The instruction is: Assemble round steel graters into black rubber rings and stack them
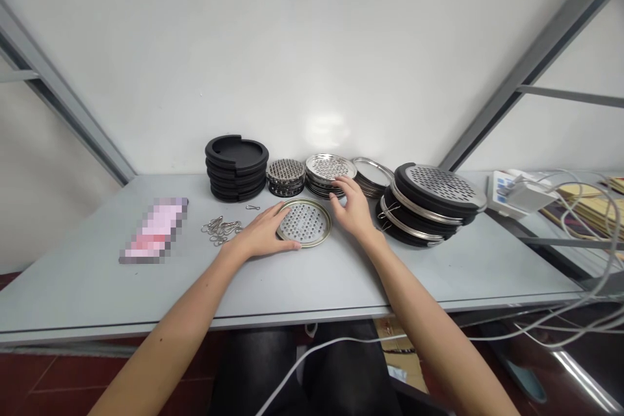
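**While your hands frame a ringed disc: five stacks, loose clips**

As you lean over the grey desk (97,286), your left hand (260,233) lies open, its fingers (283,209) spread across the near edge of a perforated steel disc (305,222). The disc, with its brass-coloured rim, sits flat on the desk between your hands. Your right hand (353,208) is also open, not gripping, with lightly curled fingers (341,185) against a stack of perforated steel plates (327,167).

Five stacks run along the back of the desk. From the left: matte black notched rings (236,169), five by count; dark-edged discs with raised perforations (286,172), number unclear; the steel plates, also uncountable; shallow plain steel rims (373,172), tilted; and a leaning pile of at least three black rings with steel bands (424,221), topped by a punched steel face (441,185).

Left of the disc lies a tangled heap of small wire clips (220,230), too interlocked to count, with one single clip (252,207) apart. Further left is a pink packet (155,231), pixelated and unreadable. To the right, white cables (580,208) trail from a white power strip (507,194).
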Demonstrator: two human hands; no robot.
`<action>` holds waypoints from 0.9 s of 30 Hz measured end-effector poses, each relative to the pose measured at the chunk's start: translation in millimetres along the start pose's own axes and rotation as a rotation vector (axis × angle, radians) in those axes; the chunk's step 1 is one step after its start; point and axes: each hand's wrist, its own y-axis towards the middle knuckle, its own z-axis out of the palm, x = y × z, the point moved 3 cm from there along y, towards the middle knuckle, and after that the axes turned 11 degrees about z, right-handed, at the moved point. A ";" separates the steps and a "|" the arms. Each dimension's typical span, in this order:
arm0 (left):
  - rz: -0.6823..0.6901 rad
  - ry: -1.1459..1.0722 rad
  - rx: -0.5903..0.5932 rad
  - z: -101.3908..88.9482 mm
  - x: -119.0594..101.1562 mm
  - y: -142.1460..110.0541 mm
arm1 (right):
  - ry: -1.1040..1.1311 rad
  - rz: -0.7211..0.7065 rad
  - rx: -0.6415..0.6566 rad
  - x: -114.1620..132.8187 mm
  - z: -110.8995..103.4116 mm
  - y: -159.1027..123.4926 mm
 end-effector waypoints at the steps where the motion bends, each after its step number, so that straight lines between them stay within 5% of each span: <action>1: 0.002 -0.001 0.002 0.2 0.5 0.0 | 0.008 0.004 0.000 -0.2 -0.5 0.5; 27: 0.006 0.004 0.021 1.6 3.2 -0.9 | 0.114 -0.077 0.043 3.6 -7.7 4.9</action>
